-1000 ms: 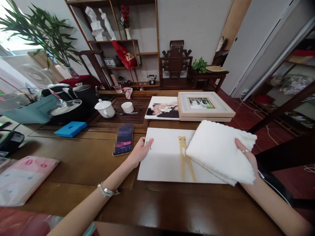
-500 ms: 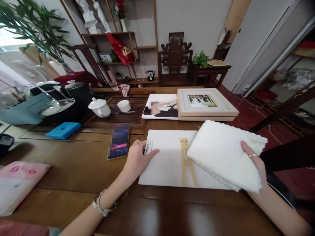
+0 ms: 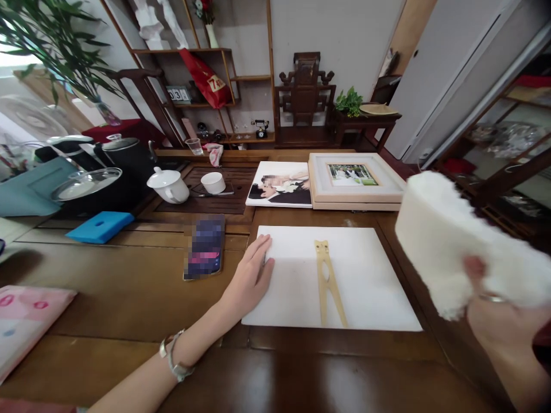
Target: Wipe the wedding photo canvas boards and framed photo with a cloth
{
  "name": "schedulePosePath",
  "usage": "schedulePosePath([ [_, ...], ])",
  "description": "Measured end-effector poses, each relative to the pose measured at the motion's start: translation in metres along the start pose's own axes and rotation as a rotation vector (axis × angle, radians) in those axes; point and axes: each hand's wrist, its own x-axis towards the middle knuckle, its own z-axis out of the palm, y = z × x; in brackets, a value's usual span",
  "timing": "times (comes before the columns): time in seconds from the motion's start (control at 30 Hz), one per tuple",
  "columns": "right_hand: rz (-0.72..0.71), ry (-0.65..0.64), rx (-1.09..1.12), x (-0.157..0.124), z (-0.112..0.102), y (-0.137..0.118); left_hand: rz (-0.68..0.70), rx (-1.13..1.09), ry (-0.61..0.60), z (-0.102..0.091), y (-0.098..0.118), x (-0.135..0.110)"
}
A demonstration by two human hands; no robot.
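Note:
A white rectangular board (image 3: 288,287) lies flat on the brown wooden table. On its middle is a tan two-legged piece (image 3: 322,275) with splayed legs and an oval hole. My left hand (image 3: 249,275) rests along the board's left edge, fingers stretched out and lying on it. To the right of the board and above the table, my right hand (image 3: 495,315) grips a thick, fluffy white cloth (image 3: 434,229). Motion smears this hand a little, and the cloth hides some of its fingers.
Beyond the board are a photo panel (image 3: 279,192) and a framed photo (image 3: 357,198). A phone (image 3: 204,246) lies left of my left hand. Further left are a blue block (image 3: 101,228), a lidded white cup (image 3: 169,186) and a pink-and-white packet (image 3: 30,321).
My right hand has carried the white cloth off the board to the right, uncovering the board's right side. My left hand's fingers now lie flatter, over the label at the edge.

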Motion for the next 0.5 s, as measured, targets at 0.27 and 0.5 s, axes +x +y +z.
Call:
schedulePosePath([
  [0.27, -0.65, -0.761, -0.448, -0.012, 0.05, -0.008, -0.027, -0.003, -0.08, 0.002, 0.001, -0.004],
  [0.5, -0.561, -0.978, -0.486, -0.031, 0.017, -0.022, -0.04, 0.028, -0.079, 0.002, 0.002, -0.003],
])
